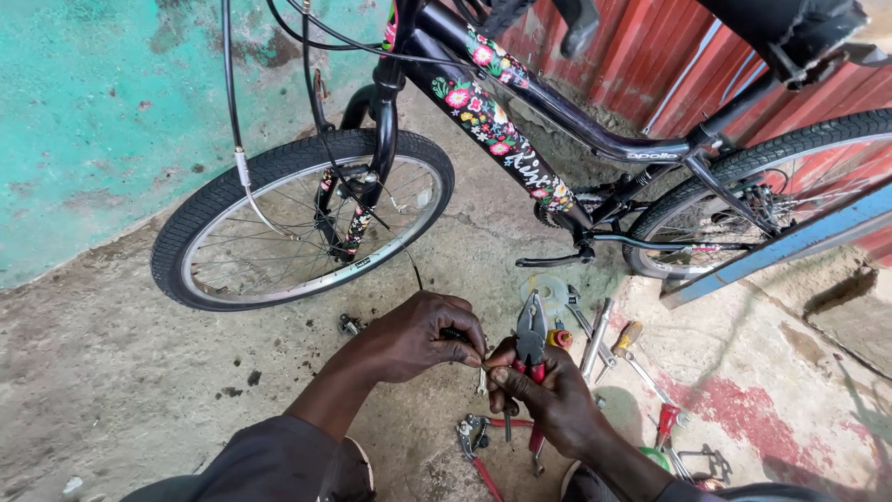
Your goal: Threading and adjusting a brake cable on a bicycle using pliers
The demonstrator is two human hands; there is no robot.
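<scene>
My left hand [415, 336] is closed on a thin black cable end [413, 268] that runs up toward the front wheel [302, 219] of a black bicycle with flower decals [492, 116]. A pair of red-handled pliers [531, 339] is gripped in my right hand [546, 395], jaws pointing up, close beside the left hand's fingertips. Both hands meet low over the concrete ground, just in front of the bicycle's pedal crank [557, 260].
Wrenches, a screwdriver and other red-handled tools [604, 339] lie scattered on the ground right of my hands. More cutters [478, 446] lie below. A turquoise wall [102, 102] stands left, a red corrugated wall [650, 65] behind, and the rear wheel [771, 177] right.
</scene>
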